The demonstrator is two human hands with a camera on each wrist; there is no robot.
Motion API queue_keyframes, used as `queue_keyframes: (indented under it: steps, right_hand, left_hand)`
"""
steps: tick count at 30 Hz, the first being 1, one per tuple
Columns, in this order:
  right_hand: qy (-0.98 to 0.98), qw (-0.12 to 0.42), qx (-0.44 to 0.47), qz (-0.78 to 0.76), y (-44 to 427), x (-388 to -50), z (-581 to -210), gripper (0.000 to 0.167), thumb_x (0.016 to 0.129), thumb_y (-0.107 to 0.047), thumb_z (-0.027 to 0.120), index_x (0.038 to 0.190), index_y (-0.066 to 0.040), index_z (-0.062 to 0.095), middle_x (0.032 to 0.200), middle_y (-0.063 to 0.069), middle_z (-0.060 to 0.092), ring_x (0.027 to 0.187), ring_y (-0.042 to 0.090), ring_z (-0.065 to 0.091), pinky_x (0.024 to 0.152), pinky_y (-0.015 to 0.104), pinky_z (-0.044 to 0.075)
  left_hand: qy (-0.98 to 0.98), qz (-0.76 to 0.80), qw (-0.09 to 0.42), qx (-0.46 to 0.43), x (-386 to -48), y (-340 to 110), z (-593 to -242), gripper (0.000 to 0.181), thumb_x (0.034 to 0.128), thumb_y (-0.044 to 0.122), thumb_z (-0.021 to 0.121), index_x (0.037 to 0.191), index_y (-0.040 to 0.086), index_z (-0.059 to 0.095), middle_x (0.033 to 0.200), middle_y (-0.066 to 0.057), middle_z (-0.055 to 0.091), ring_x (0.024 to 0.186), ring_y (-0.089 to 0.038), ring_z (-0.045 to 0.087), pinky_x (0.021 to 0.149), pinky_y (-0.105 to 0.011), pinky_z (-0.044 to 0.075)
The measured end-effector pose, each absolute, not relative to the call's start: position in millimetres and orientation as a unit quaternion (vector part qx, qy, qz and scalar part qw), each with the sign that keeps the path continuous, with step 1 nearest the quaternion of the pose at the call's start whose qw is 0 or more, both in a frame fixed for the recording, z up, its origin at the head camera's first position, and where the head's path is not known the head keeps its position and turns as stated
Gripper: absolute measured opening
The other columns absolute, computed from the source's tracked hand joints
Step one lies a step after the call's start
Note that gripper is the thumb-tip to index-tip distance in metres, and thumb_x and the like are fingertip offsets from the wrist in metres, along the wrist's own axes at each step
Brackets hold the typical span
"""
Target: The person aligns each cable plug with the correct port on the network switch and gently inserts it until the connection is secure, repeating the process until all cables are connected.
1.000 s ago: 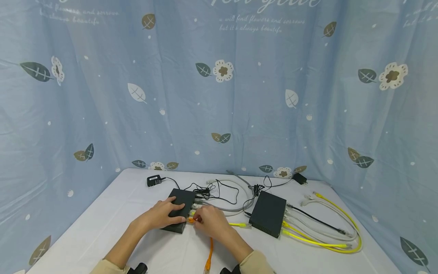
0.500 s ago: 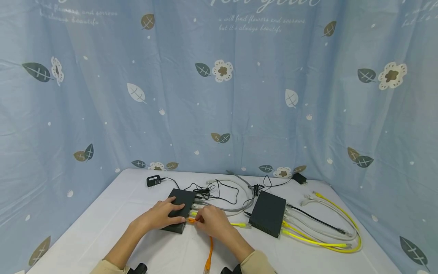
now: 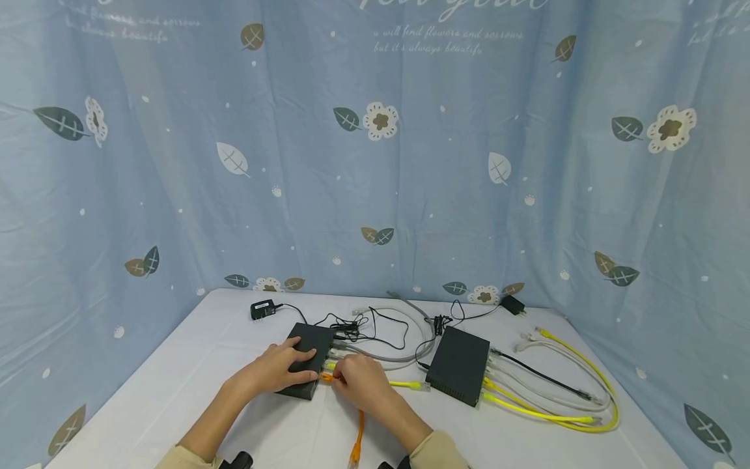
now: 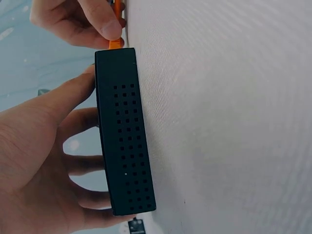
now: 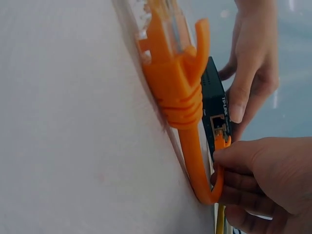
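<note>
My left hand rests with spread fingers on top of a black network switch, lying flat on the white table. The vented side of the switch faces the left wrist camera. At its port side, my right hand pinches an orange Ethernet cable just behind one plug. In the right wrist view that plug sits at a port beside an unfilled one; how deep it goes I cannot tell. The cable's other plug lies loose near the camera. Yellow, white and grey cables run from neighbouring ports, partly hidden by my right hand.
To the right lies a second black switch with yellow, white and black cables looping right. A yellow plug lies between the switches. Coiled black power leads and two adapters are toward the back, before a blue curtain.
</note>
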State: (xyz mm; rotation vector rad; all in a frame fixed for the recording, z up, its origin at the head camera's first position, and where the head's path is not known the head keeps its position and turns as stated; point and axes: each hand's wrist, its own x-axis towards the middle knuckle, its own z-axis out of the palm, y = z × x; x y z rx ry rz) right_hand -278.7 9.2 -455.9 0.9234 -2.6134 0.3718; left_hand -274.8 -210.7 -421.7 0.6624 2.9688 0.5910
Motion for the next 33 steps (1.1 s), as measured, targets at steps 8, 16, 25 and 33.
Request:
queue_keyframes:
  steps: [8, 16, 25, 33]
  right_hand:
    - [-0.919, 0.176, 0.329, 0.131, 7.4, -278.3, -456.6, 0.004, 0.085, -0.021, 0.075, 0.084, -0.018, 0.078, 0.078, -0.010, 0.069, 0.065, 0.000, 0.056, 0.057, 0.016, 0.044]
    - [-0.918, 0.171, 0.329, 0.140, 4.4, -279.4, -456.7, 0.005, 0.086, -0.019, 0.073, 0.084, -0.017, 0.078, 0.078, -0.009, 0.069, 0.066, 0.000, 0.057, 0.059, 0.016, 0.045]
    - [-0.919, 0.151, 0.318, 0.178, 3.8, -278.8, -456.4, 0.006, 0.086, -0.017, 0.073, 0.085, -0.013, 0.077, 0.076, -0.007, 0.068, 0.063, -0.001, 0.053, 0.057, 0.015, 0.042]
    - [-0.917, 0.145, 0.324, 0.181, 4.2, -278.7, -455.5, 0.005, 0.086, -0.016, 0.074, 0.086, -0.013, 0.077, 0.078, -0.006, 0.069, 0.063, -0.001, 0.052, 0.056, 0.014, 0.041]
  left_hand:
    - [0.959, 0.187, 0.023, 0.212, -275.2, -211.7, -423.4, 0.058, 0.0892, 0.045, 0.068, 0.133, 0.008, 0.062, 0.147, -0.033, 0.041, 0.141, -0.049, 0.034, 0.103, -0.072, 0.030]
    - [0.958, 0.186, 0.026, 0.219, -274.1, -211.7, -421.8, 0.057, 0.0905, 0.042, 0.067, 0.134, 0.006, 0.061, 0.146, -0.033, 0.042, 0.142, -0.049, 0.032, 0.103, -0.073, 0.029]
    - [0.958, 0.189, 0.036, 0.214, -271.2, -208.8, -417.8, 0.057, 0.0908, 0.041, 0.067, 0.135, 0.006, 0.060, 0.148, -0.035, 0.037, 0.142, -0.052, 0.030, 0.102, -0.074, 0.028]
    - [0.958, 0.181, 0.035, 0.217, -271.6, -207.0, -419.4, 0.057, 0.0917, 0.041, 0.066, 0.136, 0.005, 0.059, 0.148, -0.035, 0.037, 0.142, -0.051, 0.030, 0.102, -0.075, 0.028]
